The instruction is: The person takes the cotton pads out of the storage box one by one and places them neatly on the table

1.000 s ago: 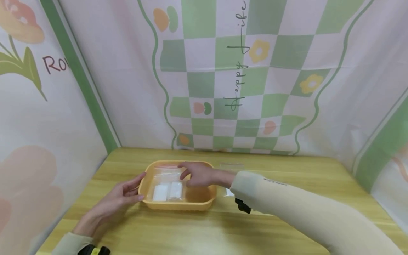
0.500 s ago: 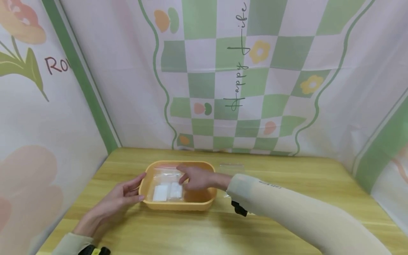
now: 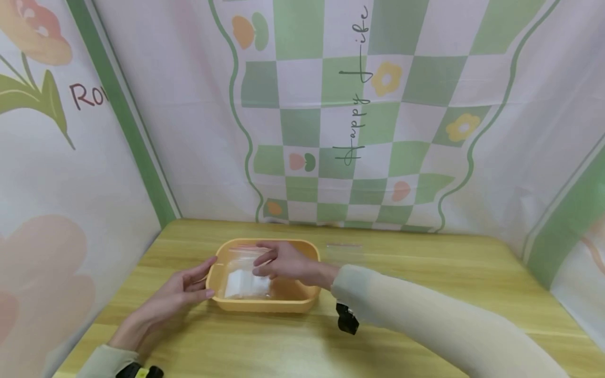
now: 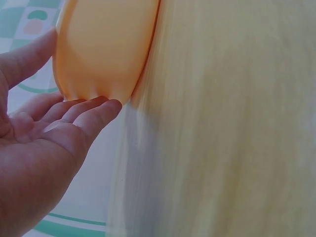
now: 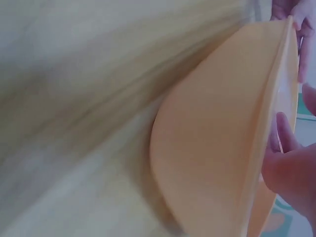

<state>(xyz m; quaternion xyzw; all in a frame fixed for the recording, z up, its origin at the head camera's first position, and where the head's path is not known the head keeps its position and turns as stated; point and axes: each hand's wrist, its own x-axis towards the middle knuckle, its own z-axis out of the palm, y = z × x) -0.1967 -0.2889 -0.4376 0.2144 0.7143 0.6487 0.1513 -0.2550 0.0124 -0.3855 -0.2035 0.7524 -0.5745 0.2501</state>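
Note:
A yellow-orange plastic basin (image 3: 264, 306) stands on the table. My left hand (image 3: 181, 289) grips its left end, fingertips at the rim; the left wrist view shows fingers against the outer wall of the basin (image 4: 106, 44). Inside lie clear zip bags (image 3: 243, 257) with red-edged tops and flat white contents (image 3: 241, 283). My right hand (image 3: 285, 262) reaches over the right side, fingers spread and touching the bags from above. In the right wrist view this right hand (image 5: 291, 158) shows past the rim, thumb apart from the fingers; the bags are mostly hidden there.
On the wooden table (image 3: 425, 294), another clear zip bag (image 3: 344, 252) lies right of the basin, partly hidden by the right arm. A patterned curtain (image 3: 340, 131) hangs at the back edge, and another fabric wall (image 3: 94, 210) stands at the left.
My right hand has moved left inside the basin. The two white contents, side by side before, now lie overlapping towards the left. My left hand stays on the rim.

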